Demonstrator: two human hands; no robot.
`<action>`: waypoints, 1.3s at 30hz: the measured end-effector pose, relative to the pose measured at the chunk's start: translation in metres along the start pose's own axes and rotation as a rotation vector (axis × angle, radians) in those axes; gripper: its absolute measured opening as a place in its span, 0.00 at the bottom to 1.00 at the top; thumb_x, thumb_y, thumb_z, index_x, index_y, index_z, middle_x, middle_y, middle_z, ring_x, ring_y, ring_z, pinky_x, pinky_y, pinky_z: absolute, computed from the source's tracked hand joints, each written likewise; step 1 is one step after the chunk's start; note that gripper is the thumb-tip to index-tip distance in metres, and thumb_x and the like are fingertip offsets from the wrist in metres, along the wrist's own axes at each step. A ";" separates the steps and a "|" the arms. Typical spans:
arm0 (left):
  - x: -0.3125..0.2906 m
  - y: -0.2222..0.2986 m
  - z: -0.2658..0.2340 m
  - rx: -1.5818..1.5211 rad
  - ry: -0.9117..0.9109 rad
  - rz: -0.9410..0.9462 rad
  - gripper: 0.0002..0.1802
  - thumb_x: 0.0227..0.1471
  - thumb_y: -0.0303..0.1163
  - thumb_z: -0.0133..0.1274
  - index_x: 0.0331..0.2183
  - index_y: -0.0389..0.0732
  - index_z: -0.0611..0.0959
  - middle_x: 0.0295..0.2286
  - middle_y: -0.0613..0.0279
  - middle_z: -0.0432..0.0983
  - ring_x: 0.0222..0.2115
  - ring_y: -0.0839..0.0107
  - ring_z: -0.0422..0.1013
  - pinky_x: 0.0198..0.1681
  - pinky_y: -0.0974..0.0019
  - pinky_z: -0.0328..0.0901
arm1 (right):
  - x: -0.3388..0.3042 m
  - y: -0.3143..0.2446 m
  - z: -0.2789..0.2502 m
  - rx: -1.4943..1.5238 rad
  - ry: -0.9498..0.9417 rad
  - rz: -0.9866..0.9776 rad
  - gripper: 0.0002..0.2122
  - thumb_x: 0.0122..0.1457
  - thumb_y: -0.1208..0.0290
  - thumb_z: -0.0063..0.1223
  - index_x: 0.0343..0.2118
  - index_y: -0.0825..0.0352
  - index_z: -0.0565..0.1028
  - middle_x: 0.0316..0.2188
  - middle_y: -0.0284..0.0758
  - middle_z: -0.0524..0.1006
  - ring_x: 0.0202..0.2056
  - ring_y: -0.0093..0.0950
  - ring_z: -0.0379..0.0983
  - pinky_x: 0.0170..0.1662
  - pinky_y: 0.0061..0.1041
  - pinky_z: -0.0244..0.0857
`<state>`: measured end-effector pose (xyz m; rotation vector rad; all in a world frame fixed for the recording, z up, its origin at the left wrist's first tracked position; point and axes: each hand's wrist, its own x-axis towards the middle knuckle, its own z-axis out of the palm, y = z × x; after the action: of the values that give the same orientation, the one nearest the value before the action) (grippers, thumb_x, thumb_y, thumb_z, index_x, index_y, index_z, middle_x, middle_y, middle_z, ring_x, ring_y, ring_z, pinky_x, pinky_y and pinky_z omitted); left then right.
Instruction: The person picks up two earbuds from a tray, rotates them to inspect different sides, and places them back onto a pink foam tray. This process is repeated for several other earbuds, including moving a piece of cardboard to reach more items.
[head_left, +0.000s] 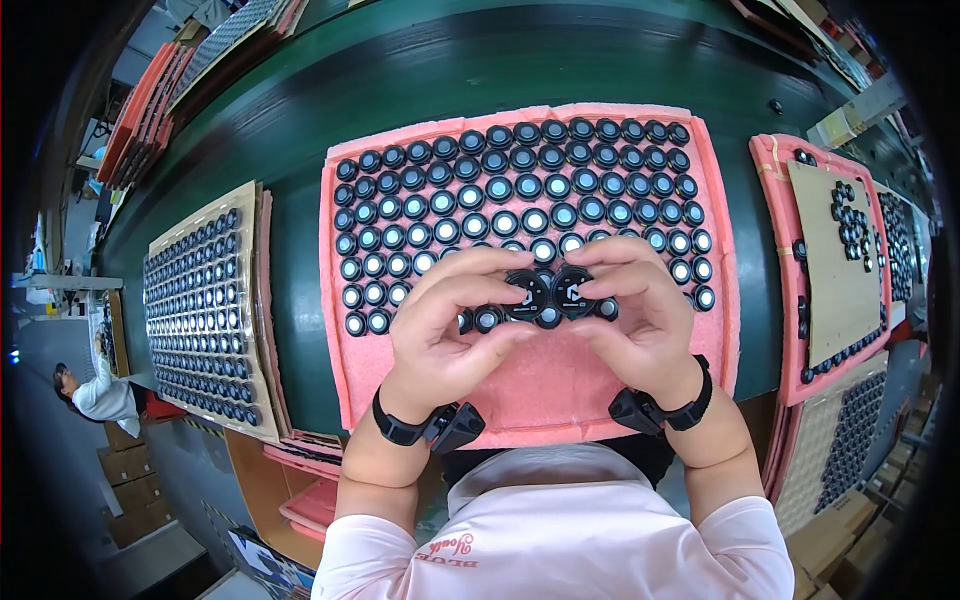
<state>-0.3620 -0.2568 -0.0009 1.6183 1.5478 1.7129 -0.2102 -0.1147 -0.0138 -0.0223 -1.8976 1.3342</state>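
Note:
Over the pink foam tray, my two hands meet near the middle. My left hand grips a round black disc-shaped part with pale printing on its face. A matching black disc is between the fingers of my right hand. The two discs are side by side, edges touching or nearly so. Beneath and beyond them, rows of small round black parts with shiny pale centres fill the tray's far portion. My hands hide some of the nearer ones. Both wrists carry black straps with a small device.
A cardboard-backed stack with rows of similar parts lies to the left. At right, a pink tray bears a brown board with scattered parts. The green bench runs beneath. A person is at far left.

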 end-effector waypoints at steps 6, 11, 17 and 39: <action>0.005 0.006 0.014 -0.206 0.216 -0.159 0.17 0.39 0.17 0.61 0.37 0.32 0.80 0.41 0.50 0.74 0.43 0.67 0.72 0.40 0.71 0.69 | -0.001 -0.002 0.008 0.231 0.066 0.185 0.16 0.46 0.86 0.60 0.40 0.69 0.74 0.44 0.39 0.72 0.46 0.30 0.70 0.48 0.26 0.67; 0.005 0.003 0.008 -0.097 0.115 -0.156 0.18 0.38 0.15 0.60 0.37 0.31 0.81 0.41 0.51 0.73 0.42 0.68 0.72 0.40 0.70 0.69 | -0.001 0.003 0.004 0.275 -0.015 0.181 0.16 0.48 0.89 0.56 0.41 0.71 0.74 0.45 0.39 0.71 0.49 0.28 0.68 0.50 0.26 0.67; 0.004 -0.002 0.005 0.016 0.055 -0.049 0.17 0.36 0.14 0.59 0.35 0.33 0.83 0.41 0.52 0.73 0.40 0.69 0.72 0.40 0.70 0.70 | -0.002 0.003 0.005 0.392 -0.028 0.239 0.15 0.48 0.89 0.55 0.40 0.72 0.74 0.44 0.40 0.71 0.47 0.29 0.68 0.51 0.27 0.67; 0.001 -0.001 0.008 -0.190 0.035 -0.127 0.18 0.43 0.17 0.59 0.38 0.33 0.74 0.41 0.48 0.73 0.43 0.63 0.71 0.47 0.64 0.68 | -0.002 0.001 0.005 0.088 0.009 0.163 0.18 0.41 0.81 0.65 0.40 0.68 0.78 0.41 0.38 0.75 0.42 0.30 0.72 0.44 0.26 0.66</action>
<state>-0.3556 -0.2514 -0.0030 1.3745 1.4220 1.7690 -0.2118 -0.1189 -0.0167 -0.1407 -1.8602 1.5232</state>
